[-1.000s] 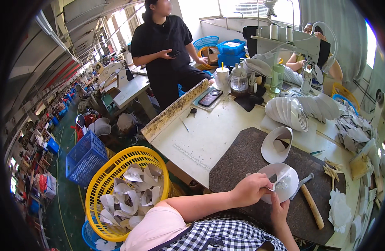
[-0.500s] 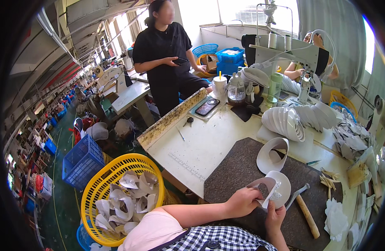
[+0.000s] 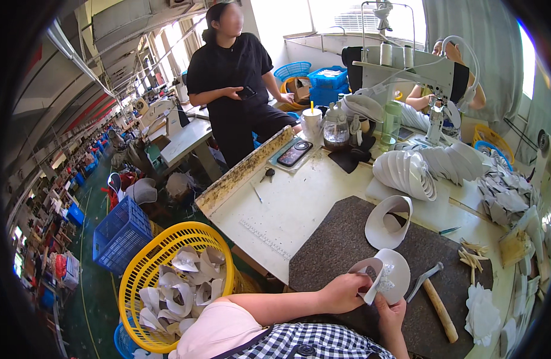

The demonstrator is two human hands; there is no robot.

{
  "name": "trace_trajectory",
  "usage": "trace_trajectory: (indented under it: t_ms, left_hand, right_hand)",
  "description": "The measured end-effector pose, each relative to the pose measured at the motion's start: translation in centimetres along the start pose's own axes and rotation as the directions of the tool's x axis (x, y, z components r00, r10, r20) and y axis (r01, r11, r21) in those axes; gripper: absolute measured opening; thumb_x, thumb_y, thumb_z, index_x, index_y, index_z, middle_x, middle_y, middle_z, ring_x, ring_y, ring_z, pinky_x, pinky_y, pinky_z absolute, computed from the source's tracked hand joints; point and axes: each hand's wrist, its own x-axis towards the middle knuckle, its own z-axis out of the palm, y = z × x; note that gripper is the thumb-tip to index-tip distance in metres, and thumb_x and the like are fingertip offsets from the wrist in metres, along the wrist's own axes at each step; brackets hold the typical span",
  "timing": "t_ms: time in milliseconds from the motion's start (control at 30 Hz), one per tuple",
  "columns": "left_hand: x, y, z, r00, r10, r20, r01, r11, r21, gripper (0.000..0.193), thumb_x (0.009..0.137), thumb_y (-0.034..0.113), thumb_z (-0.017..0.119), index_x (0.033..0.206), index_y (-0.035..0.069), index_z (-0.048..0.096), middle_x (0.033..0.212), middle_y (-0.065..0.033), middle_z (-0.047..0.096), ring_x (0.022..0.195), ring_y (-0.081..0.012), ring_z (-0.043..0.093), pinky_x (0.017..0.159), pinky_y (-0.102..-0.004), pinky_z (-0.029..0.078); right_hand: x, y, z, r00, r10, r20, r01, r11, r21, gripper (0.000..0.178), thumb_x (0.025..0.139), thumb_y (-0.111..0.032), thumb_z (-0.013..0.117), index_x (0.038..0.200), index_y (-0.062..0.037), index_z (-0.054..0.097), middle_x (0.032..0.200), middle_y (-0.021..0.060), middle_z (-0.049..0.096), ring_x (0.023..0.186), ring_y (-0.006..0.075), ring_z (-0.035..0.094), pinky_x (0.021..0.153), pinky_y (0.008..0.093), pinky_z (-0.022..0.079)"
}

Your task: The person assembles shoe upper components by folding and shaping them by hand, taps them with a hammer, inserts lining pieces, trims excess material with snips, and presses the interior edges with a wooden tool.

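Observation:
Both hands hold one white, curved shoe upper over the dark slab. My left hand pinches its left edge, fingers closed around the rim. My right hand grips the lower edge from the near side, thumb up against it. A patterned patch shows on the inner face of the piece. Just beyond it, a second white shoe upper stands curled on the slab. To the right of my right hand lies a hammer with a wooden handle, its metal head toward the slab's middle.
Stacked white uppers stand behind the slab near a sewing machine. A phone, keys, a cup and a jar occupy the far table. Left below is a yellow basket of white pieces. A person in black stands across the table.
The held upper has tilted and shifted slightly left, showing more of its inner face. My left hand has moved slightly left with it. The standing person has leaned a little.

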Motion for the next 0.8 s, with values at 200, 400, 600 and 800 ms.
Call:
trace_trajectory:
  t_ms: [200, 400, 600, 800]
  left_hand:
    - [-0.8, -0.5, 0.5, 0.98, 0.186, -0.064, -0.169, 0.964, 0.205, 0.019, 0.073, 0.01, 0.067, 0.088, 0.002, 0.059, 0.085, -0.0125, 0.061, 0.083, -0.0319, 0.061, 0.073, -0.0382, 0.05]
    - [-1.4, -1.1, 0.8, 0.93, 0.336, -0.147, -0.287, 0.917, 0.278, 0.016, 0.075, 0.01, 0.066, 0.087, 0.001, 0.061, 0.083, -0.0134, 0.061, 0.083, -0.0323, 0.059, 0.077, -0.0386, 0.048]
    - [-1.1, 1.5, 0.2, 0.985, -0.012, -0.174, -0.036, 0.962, -0.271, 0.017, 0.076, 0.007, 0.071, 0.087, 0.001, 0.06, 0.082, -0.0064, 0.063, 0.082, -0.0191, 0.062, 0.073, -0.0303, 0.049]
    - [0.1, -0.3, -1.1, 0.978, -0.205, -0.031, 0.069, 0.462, -0.884, 0.027, 0.088, 0.015, 0.063, 0.11, 0.003, 0.053, 0.097, -0.0008, 0.061, 0.087, -0.0069, 0.057, 0.077, -0.0216, 0.046]
  right_hand:
    - [0.0, 0.8, -0.6, 0.999, -0.021, 0.025, 0.021, 0.999, -0.034, 0.027, 0.083, -0.011, 0.07, 0.105, 0.0012, 0.061, 0.099, 0.0067, 0.066, 0.089, 0.0133, 0.061, 0.079, 0.0265, 0.048]
    - [0.2, 1.5, -0.9, 0.999, -0.03, -0.035, 0.031, 0.999, 0.01, 0.027, 0.083, -0.01, 0.07, 0.104, 0.0021, 0.06, 0.097, 0.0068, 0.066, 0.086, 0.0135, 0.062, 0.079, 0.0264, 0.048]
    - [-0.1, 0.3, 0.0, 0.982, -0.166, 0.086, 0.138, 0.953, 0.269, 0.054, 0.073, -0.022, 0.08, 0.114, -0.0011, 0.053, 0.114, 0.0092, 0.058, 0.101, 0.0183, 0.057, 0.083, 0.033, 0.047]
    - [-0.3, 0.2, 0.0, 0.823, -0.457, 0.336, 0.561, 0.565, -0.605, 0.056, 0.063, -0.02, 0.083, 0.11, -0.007, 0.056, 0.101, 0.0079, 0.06, 0.097, 0.0249, 0.059, 0.095, 0.0421, 0.04]
